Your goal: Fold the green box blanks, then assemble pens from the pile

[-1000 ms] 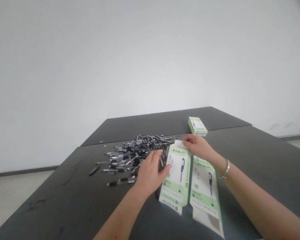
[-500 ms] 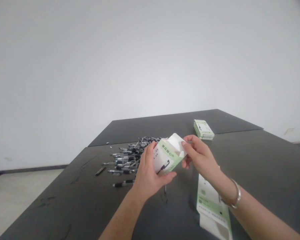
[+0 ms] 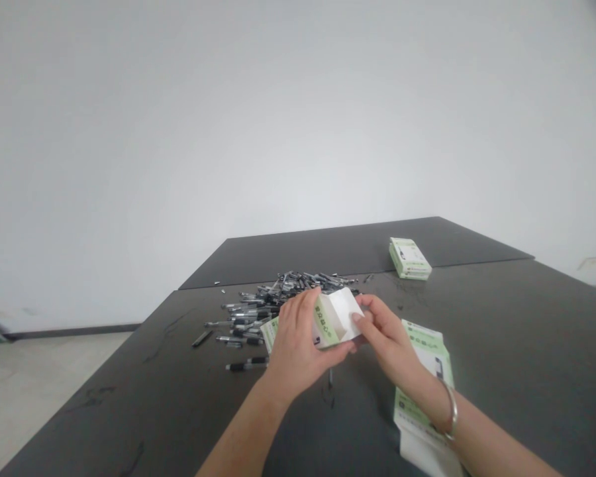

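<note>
A small white and green cardboard box (image 3: 326, 322) is held above the black table, its white end flap (image 3: 346, 308) standing out toward the right. My left hand (image 3: 298, 338) wraps around the box body from the left, fingers over the top and thumb along the near side. With thumb and fingers, my right hand (image 3: 382, 334) pinches the flap at the box's right end. Behind the box and left hand lies a pile of pens (image 3: 258, 311) with clear barrels and black grips, partly hidden by them. The box's inside is not visible.
A flattened green and white carton (image 3: 430, 344) lies under my right forearm. Farther back stands a stack of boxes (image 3: 410, 258). The black table (image 3: 179, 397) has a seam across it, and a white wall (image 3: 298, 132) rises behind.
My right hand has moved slightly down and left with the flap. The box has turned and tipped lower in my left hand, and more of the flattened carton shows.
</note>
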`<control>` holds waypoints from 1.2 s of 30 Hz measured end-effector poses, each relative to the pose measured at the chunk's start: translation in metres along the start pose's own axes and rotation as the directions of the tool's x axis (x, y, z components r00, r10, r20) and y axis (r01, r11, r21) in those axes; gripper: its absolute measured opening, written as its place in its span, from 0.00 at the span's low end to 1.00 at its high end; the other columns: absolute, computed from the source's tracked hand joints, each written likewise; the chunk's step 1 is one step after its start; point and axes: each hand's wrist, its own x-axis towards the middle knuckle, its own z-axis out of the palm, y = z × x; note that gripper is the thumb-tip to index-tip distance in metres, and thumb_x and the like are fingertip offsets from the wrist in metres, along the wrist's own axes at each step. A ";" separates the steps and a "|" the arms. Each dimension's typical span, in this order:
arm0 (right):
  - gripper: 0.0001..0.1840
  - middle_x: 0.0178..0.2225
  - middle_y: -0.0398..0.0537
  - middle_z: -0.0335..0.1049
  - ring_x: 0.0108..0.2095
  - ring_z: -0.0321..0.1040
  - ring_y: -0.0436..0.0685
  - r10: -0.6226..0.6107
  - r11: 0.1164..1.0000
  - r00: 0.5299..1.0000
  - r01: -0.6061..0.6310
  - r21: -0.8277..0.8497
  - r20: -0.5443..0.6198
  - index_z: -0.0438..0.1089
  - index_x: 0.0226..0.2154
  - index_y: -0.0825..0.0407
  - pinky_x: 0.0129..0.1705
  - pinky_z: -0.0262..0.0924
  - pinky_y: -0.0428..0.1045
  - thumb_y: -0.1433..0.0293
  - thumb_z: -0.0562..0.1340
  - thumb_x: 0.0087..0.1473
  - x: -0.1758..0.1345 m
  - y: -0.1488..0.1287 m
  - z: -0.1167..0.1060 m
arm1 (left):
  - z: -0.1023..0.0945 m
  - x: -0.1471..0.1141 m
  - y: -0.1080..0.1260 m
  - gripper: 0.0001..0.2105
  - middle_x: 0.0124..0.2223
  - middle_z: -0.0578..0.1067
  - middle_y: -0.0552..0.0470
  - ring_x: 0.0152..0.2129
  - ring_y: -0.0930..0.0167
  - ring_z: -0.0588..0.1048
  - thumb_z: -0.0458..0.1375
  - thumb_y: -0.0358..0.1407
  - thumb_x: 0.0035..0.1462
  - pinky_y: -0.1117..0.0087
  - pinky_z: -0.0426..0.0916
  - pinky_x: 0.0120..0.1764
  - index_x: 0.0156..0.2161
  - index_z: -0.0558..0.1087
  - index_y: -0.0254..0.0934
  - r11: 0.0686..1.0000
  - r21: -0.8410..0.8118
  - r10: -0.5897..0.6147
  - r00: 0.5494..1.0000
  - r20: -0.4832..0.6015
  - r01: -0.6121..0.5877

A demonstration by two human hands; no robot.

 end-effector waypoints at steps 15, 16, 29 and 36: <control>0.13 0.30 0.44 0.73 0.26 0.68 0.52 -0.096 0.972 0.995 0.095 -0.214 0.007 0.61 0.47 0.50 0.29 0.66 0.47 0.66 0.55 0.60 -0.008 -0.004 0.002 | 0.000 0.003 0.008 0.26 0.53 0.69 0.41 0.50 0.59 0.66 0.60 0.41 0.50 0.56 0.59 0.51 0.54 0.62 0.35 0.986 0.069 0.151 0.989 0.001 -0.150; 0.13 0.29 0.43 0.73 0.26 0.68 0.52 -0.097 0.969 0.995 0.097 -0.226 0.009 0.61 0.48 0.50 0.29 0.66 0.47 0.66 0.55 0.60 -0.008 -0.003 0.002 | 0.000 0.003 0.008 0.25 0.53 0.69 0.41 0.49 0.59 0.66 0.60 0.41 0.50 0.56 0.59 0.51 0.53 0.63 0.36 0.985 0.077 0.155 0.988 0.009 -0.155; 0.12 0.37 0.46 0.72 0.33 0.69 0.54 -0.148 0.904 0.985 0.173 -0.390 0.094 0.63 0.45 0.50 0.34 0.64 0.47 0.67 0.56 0.59 -0.009 -0.006 0.004 | 0.004 0.001 0.007 0.24 0.53 0.70 0.42 0.48 0.58 0.67 0.59 0.39 0.50 0.54 0.58 0.51 0.52 0.65 0.35 0.969 0.146 0.200 0.980 0.023 -0.201; 0.10 0.33 0.46 0.72 0.31 0.67 0.54 -0.187 0.866 0.981 0.186 -0.463 0.045 0.64 0.42 0.51 0.31 0.63 0.47 0.66 0.55 0.59 -0.008 -0.001 0.000 | -0.002 0.002 0.005 0.38 0.56 0.67 0.36 0.52 0.57 0.65 0.61 0.43 0.51 0.53 0.56 0.55 0.62 0.53 0.28 0.953 0.212 0.213 0.976 0.044 -0.217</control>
